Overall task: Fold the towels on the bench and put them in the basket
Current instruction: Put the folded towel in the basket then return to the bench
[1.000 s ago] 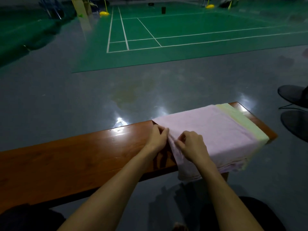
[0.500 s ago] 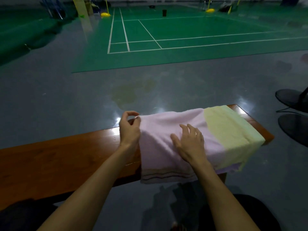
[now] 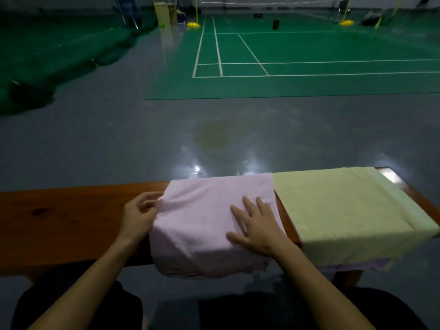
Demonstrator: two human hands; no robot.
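A pink towel (image 3: 202, 217) lies across the wooden bench (image 3: 71, 220) in front of me, its near part hanging over the front edge. My left hand (image 3: 139, 216) pinches the towel's left edge with curled fingers. My right hand (image 3: 256, 226) lies flat on the towel's right part, fingers straight and spread. To the right a pale yellow towel (image 3: 338, 208) is spread over the bench end, with a strip of purple cloth (image 3: 352, 266) showing under its near hem. No basket is in view.
Grey glossy floor stretches beyond the bench to a green badminton court (image 3: 285, 55) with white lines. Dark green netting (image 3: 47, 67) is heaped at the far left. My dark-clothed knees (image 3: 78, 308) sit below the bench's front edge.
The pink towel has been pulled left off the yellow one, now fully uncovered. My left hand moved left with the towel's edge; my right hand changed from pinching to lying flat on it.
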